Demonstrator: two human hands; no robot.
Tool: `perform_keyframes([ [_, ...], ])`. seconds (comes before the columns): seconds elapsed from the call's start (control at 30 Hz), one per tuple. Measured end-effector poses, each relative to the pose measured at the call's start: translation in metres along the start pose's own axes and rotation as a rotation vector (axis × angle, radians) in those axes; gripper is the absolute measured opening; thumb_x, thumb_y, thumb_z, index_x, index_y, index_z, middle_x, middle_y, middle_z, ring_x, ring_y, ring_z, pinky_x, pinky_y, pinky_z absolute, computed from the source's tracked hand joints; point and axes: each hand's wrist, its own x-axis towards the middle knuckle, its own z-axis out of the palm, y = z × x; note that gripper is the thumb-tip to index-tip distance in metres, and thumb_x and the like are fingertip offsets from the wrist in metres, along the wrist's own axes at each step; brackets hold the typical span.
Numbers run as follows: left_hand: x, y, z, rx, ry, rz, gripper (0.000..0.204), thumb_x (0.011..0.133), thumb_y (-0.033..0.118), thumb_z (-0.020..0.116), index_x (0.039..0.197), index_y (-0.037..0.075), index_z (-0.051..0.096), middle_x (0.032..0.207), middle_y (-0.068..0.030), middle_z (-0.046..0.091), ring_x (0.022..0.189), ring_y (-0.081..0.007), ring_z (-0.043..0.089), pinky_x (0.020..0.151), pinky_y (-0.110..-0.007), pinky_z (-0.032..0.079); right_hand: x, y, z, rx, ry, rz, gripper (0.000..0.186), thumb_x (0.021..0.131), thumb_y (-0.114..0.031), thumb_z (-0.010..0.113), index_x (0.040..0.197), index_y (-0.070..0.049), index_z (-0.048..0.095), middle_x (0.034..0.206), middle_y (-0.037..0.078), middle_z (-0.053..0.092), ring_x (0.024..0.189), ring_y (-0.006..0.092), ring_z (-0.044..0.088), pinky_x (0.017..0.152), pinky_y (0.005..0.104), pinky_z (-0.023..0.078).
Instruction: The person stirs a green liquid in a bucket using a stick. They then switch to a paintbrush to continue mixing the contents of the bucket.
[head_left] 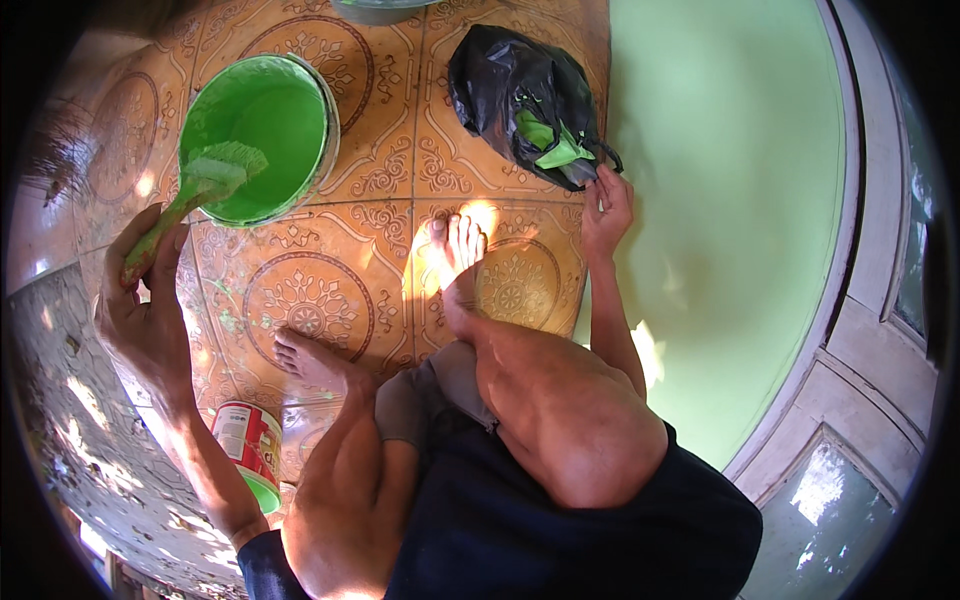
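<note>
At the left, my left hand (pixel 150 290) grips the handle of a paintbrush (pixel 222 168) whose bristles are coated in pale green. The brush head is over the near left rim of a bucket (pixel 331 135) with bright green paint (pixel 270 125) inside; whether it touches the rim I cannot tell. At the right, my right hand (pixel 608 212) pinches the near edge of a black plastic bag (pixel 500 90) lying on the floor. Green-smeared material (pixel 562 150) shows at the bag's opening, and what the bag holds is mostly hidden.
Patterned orange tiles (pixel 380 240) cover the floor. A pale green wall (pixel 720 200) rises close on the right, beside a white-framed door or window (pixel 830 400). A red and white can (pixel 250 440) with green at its rim lies by my left forearm. A grey container (pixel 380 12) stands at the far edge.
</note>
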Motion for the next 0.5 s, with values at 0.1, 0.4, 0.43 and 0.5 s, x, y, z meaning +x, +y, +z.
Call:
perform_keyframes([
  [0.1, 0.0, 0.003, 0.002, -0.006, 0.011, -0.038, 0.025, 0.094, 0.019, 0.078, 0.119, 0.012, 0.076, 0.106, -0.0062, 0.079, 0.097, -0.014, 0.073, 0.081, -0.03, 0.058, 0.014, -0.042, 0.003, -0.165, -0.041, -0.01, 0.035, 0.092, 0.002, 0.074, 0.126, -0.001, 0.069, 0.107, 0.008, 0.065, 0.09, 0.0171, 0.066, 0.077, 0.0291, 0.055],
  [0.4, -0.006, 0.008, 0.002, -0.017, -0.013, -0.071, 0.025, 0.095, 0.017, 0.077, 0.12, 0.01, 0.075, 0.105, -0.0062, 0.078, 0.092, -0.0133, 0.072, 0.081, -0.03, 0.058, 0.054, -0.004, -0.002, -0.277, -0.305, -0.024, 0.022, 0.088, -0.008, 0.079, 0.109, -0.002, 0.077, 0.1, 0.014, 0.072, 0.09, 0.0251, 0.067, 0.074, 0.0357, 0.054],
  [0.43, -0.006, 0.006, 0.002, -0.025, -0.016, -0.06, 0.025, 0.095, 0.017, 0.077, 0.119, 0.01, 0.075, 0.104, -0.0063, 0.078, 0.092, -0.0133, 0.072, 0.081, -0.03, 0.058, 0.055, -0.006, -0.004, -0.217, -0.329, -0.013, 0.02, 0.088, -0.007, 0.078, 0.108, -0.001, 0.077, 0.098, 0.013, 0.072, 0.091, 0.0233, 0.068, 0.075, 0.0351, 0.054],
  [0.5, -0.007, 0.001, 0.002, -0.041, -0.021, -0.036, 0.025, 0.095, 0.016, 0.077, 0.119, 0.01, 0.075, 0.104, -0.0065, 0.078, 0.092, -0.0132, 0.071, 0.08, -0.03, 0.058, 0.05, 0.005, -0.004, -0.151, -0.242, 0.004, 0.019, 0.091, -0.004, 0.075, 0.109, 0.001, 0.076, 0.097, 0.011, 0.072, 0.088, 0.0195, 0.069, 0.074, 0.0324, 0.056],
])
